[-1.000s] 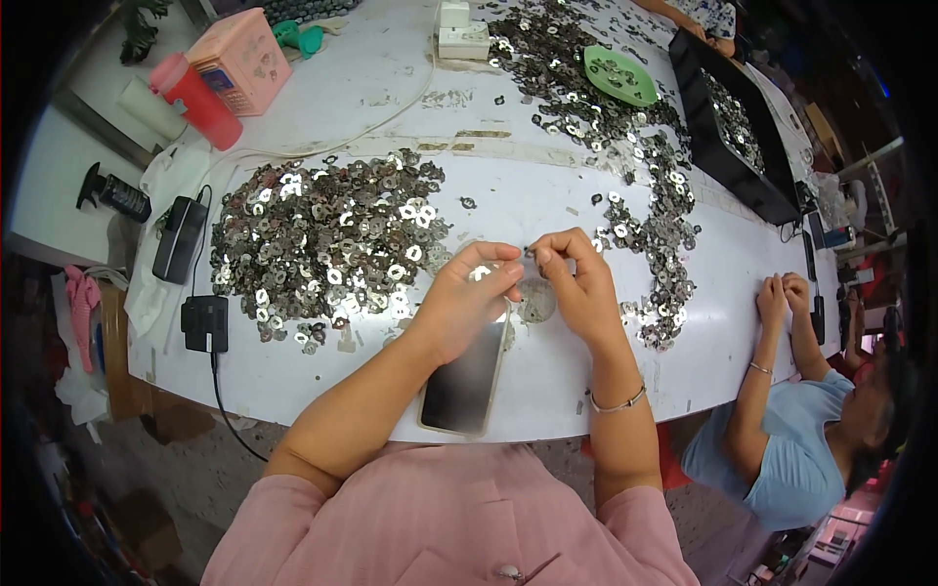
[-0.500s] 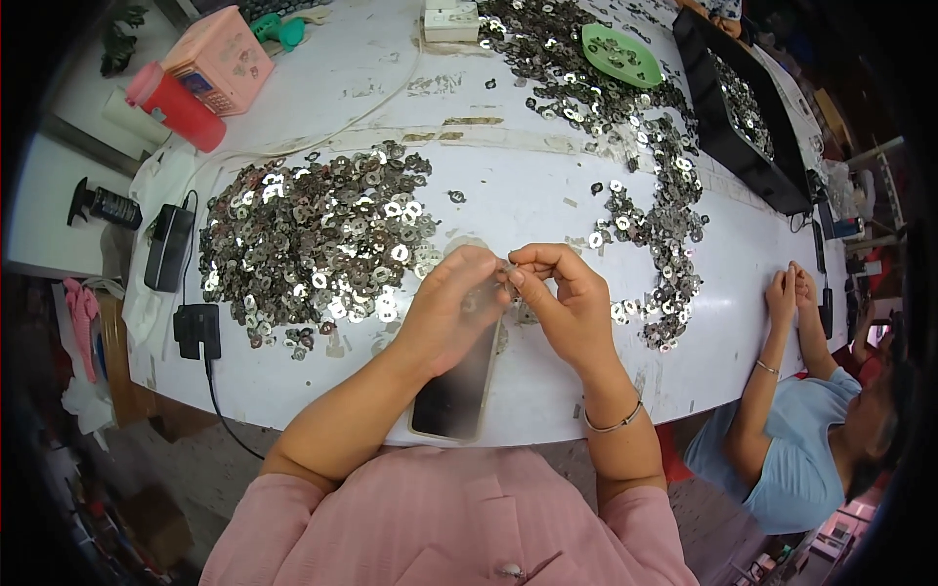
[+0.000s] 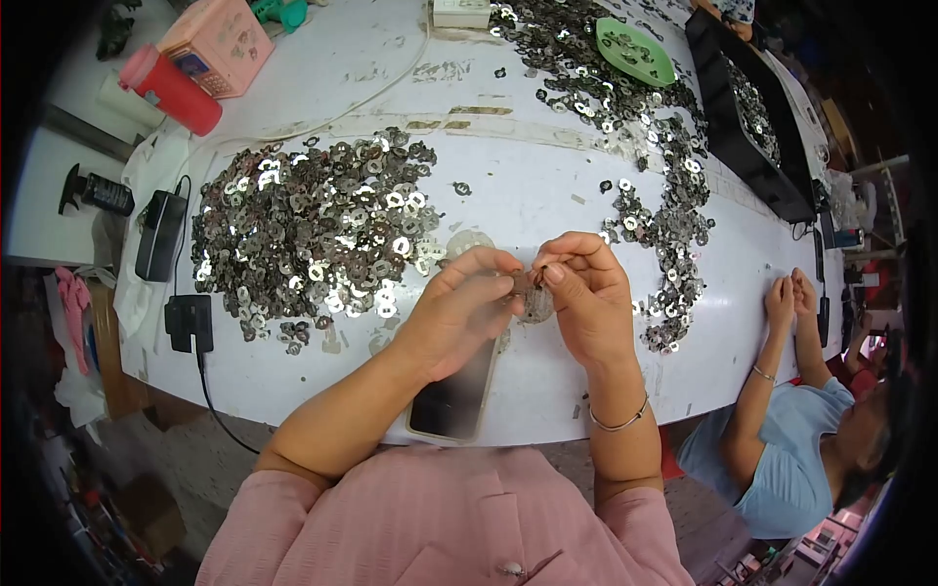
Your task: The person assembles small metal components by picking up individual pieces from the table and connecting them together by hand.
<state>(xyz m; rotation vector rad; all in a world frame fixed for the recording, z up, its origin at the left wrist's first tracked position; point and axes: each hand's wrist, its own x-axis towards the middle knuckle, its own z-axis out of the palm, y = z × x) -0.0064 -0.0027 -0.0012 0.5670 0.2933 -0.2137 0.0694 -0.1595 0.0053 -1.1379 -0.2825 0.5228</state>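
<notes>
Over the middle of the table my left hand [image 3: 457, 311] and my right hand [image 3: 592, 305] face each other, a small gap between their fingertips. My right thumb and index finger pinch a small dark metal part [image 3: 540, 276]. My left thumb and fingers are closed together at their tips, and what they hold is too small to make out. Under my left hand lies a dark phone [image 3: 451, 402] in a pale case. A large heap of small ring-shaped metal parts [image 3: 313, 230] lies to the left, and a looser spread of metal parts [image 3: 672, 244] to the right.
A green dish [image 3: 662, 70] holds some parts at the far right, beside a long black bin [image 3: 728, 137]. At left are a black power adapter [image 3: 189, 324], a black box [image 3: 161, 236], a red cup [image 3: 181, 98] and a pink box [image 3: 220, 49]. Another person [image 3: 791, 439] works at right.
My hands have moved slightly right, and their fingertips, together before, are now a little apart. The whole view has shifted a little.
</notes>
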